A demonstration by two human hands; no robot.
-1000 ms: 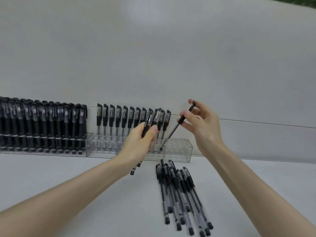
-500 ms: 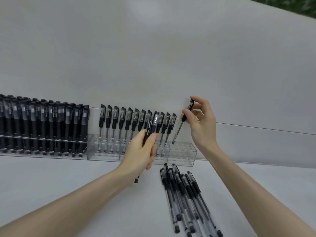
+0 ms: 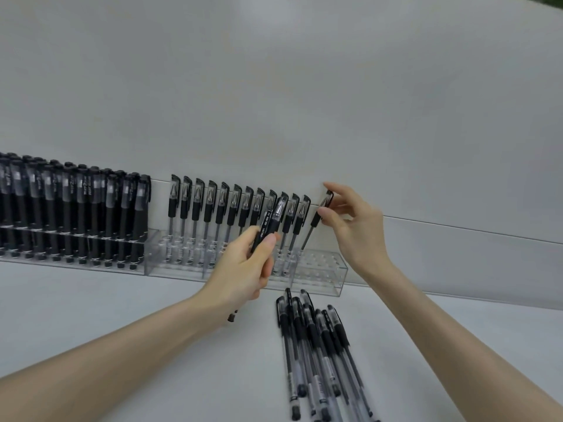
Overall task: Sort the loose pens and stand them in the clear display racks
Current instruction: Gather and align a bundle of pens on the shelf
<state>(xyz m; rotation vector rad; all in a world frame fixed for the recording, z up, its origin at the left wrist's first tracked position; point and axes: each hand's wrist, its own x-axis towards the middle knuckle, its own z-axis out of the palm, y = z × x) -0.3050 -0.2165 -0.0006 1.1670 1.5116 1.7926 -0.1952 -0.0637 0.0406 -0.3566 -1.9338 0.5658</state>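
At the back of a white bench (image 3: 122, 315), a person's right hand (image 3: 350, 229) pinches a black-capped pen (image 3: 316, 219) between thumb and fingertips just below its cap. The pen's tip now meets the top of the clear rack (image 3: 323, 271), just right of the row of standing pens (image 3: 237, 208). A second ago this pen lay at a steeper slant; it has since swung nearer upright and come to the next free hole, though it leans yet and does not look fully seated. The left hand (image 3: 243, 269) keeps its fingers curled round a few spare pens (image 3: 269, 222), held in front of the row. More loose pens (image 3: 316, 345) lie heaped on the bench just before the rack, and a full rack (image 3: 76, 214) stands to the left. With holes unfilled at the clear rack's right end and the heap waiting, the job looks well along but unfinished; this pen likely needs only straightening and a push down
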